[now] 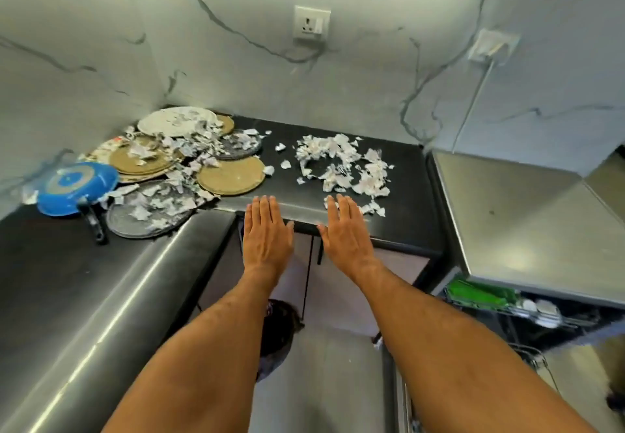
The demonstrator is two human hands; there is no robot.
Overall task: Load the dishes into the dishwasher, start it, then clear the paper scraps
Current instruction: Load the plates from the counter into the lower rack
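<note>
Several plates lie overlapping in the corner of the black counter (406, 175): a white plate (176, 121) at the back, tan plates (231, 175), grey plates (148, 216). A blue pan (76, 186) with a black handle sits at their left. Torn paper scraps (341, 165) are strewn over the plates and in a loose pile on the counter's right half. My left hand (267, 233) and my right hand (348, 233) are stretched out flat, palms down, at the counter's front edge, holding nothing. The dishwasher (527, 216) stands at right with its rack (490, 300) partly showing below.
Marble walls enclose the corner, with a socket (311, 23) at the back and a plugged socket (492, 45) with a cable at right. Cabinet doors (314, 277) sit below the counter. A dark object (277, 334) lies on the floor between my arms.
</note>
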